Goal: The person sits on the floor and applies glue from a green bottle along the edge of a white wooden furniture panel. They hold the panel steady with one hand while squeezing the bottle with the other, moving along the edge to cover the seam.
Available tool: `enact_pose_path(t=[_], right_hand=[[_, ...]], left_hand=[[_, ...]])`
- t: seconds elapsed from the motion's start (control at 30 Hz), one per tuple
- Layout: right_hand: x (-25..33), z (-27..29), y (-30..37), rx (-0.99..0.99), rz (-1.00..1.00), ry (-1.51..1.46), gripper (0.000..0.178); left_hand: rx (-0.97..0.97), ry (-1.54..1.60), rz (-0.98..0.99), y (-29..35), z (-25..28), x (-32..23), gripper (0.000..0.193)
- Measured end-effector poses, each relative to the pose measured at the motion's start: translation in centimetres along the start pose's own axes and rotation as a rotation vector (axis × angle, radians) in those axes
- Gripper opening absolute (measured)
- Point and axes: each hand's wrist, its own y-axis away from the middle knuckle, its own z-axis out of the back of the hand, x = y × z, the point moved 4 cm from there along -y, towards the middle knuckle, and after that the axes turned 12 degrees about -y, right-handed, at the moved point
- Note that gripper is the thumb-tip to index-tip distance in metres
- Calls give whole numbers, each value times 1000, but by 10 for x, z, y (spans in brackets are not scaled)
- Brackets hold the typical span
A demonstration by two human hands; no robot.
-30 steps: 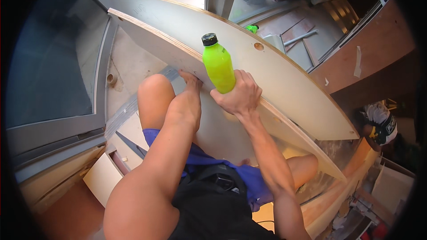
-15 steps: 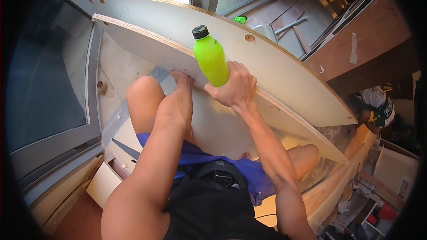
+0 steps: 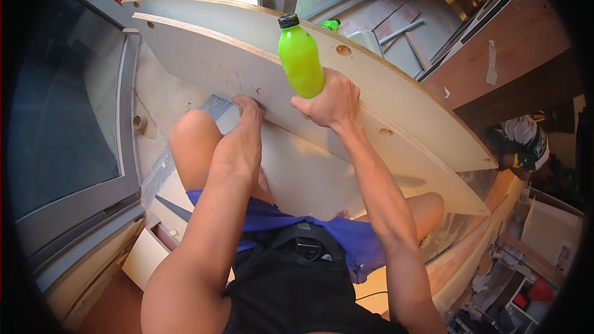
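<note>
While the right hand (image 3: 333, 99) clasps a green bottle (image 3: 301, 62), the left hand (image 3: 249, 107) touches a panel (image 3: 278, 93); grip unclear.

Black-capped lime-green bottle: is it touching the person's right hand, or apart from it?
Touching. The head view shows the right hand gripping the black-capped lime-green bottle by its lower part, with no gap visible between them.

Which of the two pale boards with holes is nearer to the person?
The front board, with the left hand at its lower edge; the other board is behind it, partly hidden.
</note>
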Motion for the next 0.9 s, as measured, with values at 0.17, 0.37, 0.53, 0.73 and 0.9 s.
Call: enact_pose_path(t=[0.17,0.37,0.53,0.73,0.9], right_hand=[[-7,2,-10,23,-45,-13,43],[-12,5,-18,53,-96,-7,44],[-11,4,-19,73,-106,-30,44],[-16,5,-22,104,-120,-24,45],[-12,4,-22,107,-91,-39,46]], left_hand=[[-34,-13,14,-5,2,5,75],[-159,-21,59,-2,7,10,77],[-219,3,75,-6,9,7,72],[-323,50,77,-11,4,10,67],[-296,69,32,-35,0,5,62]])
